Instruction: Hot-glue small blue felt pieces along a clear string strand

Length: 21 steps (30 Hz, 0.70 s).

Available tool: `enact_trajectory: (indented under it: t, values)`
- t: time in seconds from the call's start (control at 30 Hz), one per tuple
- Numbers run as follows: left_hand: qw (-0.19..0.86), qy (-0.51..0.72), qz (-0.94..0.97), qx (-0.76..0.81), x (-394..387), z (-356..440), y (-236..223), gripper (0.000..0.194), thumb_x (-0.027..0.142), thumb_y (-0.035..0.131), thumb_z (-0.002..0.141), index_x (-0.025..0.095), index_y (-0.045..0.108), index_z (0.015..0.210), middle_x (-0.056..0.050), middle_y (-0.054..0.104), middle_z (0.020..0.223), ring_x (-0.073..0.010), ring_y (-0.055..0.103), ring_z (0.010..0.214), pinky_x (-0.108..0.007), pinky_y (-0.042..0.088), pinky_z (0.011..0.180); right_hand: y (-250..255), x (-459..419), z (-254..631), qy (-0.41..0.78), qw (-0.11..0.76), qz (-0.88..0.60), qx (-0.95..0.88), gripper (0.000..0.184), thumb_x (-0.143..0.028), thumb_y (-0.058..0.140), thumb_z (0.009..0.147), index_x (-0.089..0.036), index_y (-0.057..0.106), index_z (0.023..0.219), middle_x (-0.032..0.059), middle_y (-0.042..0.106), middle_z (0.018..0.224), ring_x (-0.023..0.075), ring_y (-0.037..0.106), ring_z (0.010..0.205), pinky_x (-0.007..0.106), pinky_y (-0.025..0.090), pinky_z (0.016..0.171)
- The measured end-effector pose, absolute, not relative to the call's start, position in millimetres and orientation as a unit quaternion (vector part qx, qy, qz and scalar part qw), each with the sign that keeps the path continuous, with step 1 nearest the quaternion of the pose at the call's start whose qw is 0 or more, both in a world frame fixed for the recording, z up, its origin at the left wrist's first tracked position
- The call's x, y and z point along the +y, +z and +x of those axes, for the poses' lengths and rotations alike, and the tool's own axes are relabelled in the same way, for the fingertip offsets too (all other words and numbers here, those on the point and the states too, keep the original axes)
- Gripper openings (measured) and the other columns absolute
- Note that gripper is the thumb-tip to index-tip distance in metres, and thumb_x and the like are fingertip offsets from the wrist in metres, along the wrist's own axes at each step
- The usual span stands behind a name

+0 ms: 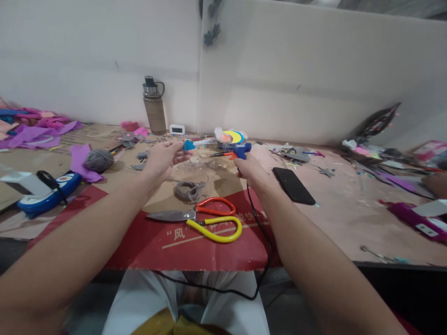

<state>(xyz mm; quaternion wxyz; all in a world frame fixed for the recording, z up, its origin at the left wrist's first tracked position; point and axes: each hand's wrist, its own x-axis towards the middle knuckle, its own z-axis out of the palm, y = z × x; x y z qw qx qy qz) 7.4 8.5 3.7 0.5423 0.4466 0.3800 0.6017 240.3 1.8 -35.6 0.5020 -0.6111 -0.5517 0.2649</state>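
My left hand (pixel 164 160) pinches a small bright blue piece (pixel 189 145), perhaps felt or foam, between thumb and fingers above the back of the table. To its right, my right hand (pixel 250 170) is wrapped round a blue hot glue gun (pixel 242 150) with an orange trigger, its nozzle pointing left toward the blue piece. A black cord (pixel 256 218) runs from the gun down over the table's front edge. Between my forearms lie scissors (pixel 174 216) with one red and one yellow handle, and behind them a loose coil of grey cord (pixel 189 190).
A water bottle (pixel 154 111) and small white clock (pixel 177 130) stand by the wall. A black phone (pixel 293 185) lies right of my right hand. Grey yarn (pixel 99 160), purple scraps (pixel 82 160) and a blue power strip (pixel 52 195) are left. Another person's hand (pixel 436 184) shows far right.
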Motion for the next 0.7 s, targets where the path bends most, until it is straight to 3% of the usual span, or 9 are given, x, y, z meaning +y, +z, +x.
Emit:
enact_trajectory:
  t: [0.13,0.23,0.43,0.7]
  values:
    - [0.551,0.608,0.437,0.368,13.0,3.1,0.5,0.008,0.011,0.06,0.08,0.01,0.062,0.072,-0.006,0.068,0.065,-0.012,0.067,0.059,-0.02,0.056,0.059,-15.3,-16.5,219.8,0.302,0.573,-0.527,-0.55,0.031,-0.019,0.052,0.067,-0.023,0.052,0.098,0.002,0.062,0.094,0.014,0.06,0.072,0.03,0.053,0.064]
    - [0.552,0.61,0.432,0.37,15.9,0.6,-1.5,0.007,0.011,0.061,0.08,0.009,0.063,0.073,-0.008,0.069,0.068,-0.0123,0.068,0.061,-0.021,0.056,0.06,-3.2,-36.4,201.5,0.318,0.577,-0.448,-0.605,0.035,-0.02,0.05,0.072,-0.026,0.049,0.106,0.002,0.063,0.103,0.0136,0.06,0.074,0.03,0.053,0.065]
    - [0.553,0.612,0.416,0.384,17.4,-0.6,-1.6,0.009,0.01,0.061,0.079,0.01,0.062,0.07,-0.006,0.068,0.067,-0.0124,0.067,0.058,-0.023,0.056,0.061,-6.2,-50.5,184.7,0.279,0.538,-0.409,-0.682,0.022,-0.03,0.052,0.083,-0.023,0.052,0.104,0.0028,0.064,0.094,0.0128,0.055,0.067,0.028,0.048,0.06]
    - [0.555,0.608,0.423,0.377,17.6,0.8,-3.6,0.01,0.011,0.06,0.078,0.011,0.059,0.067,-0.006,0.068,0.065,-0.0128,0.067,0.059,-0.023,0.056,0.062,-13.7,-47.3,186.1,0.177,0.467,-0.468,-0.729,0.036,-0.033,0.05,0.087,-0.022,0.047,0.122,0.0089,0.062,0.104,0.022,0.06,0.092,0.037,0.05,0.081]
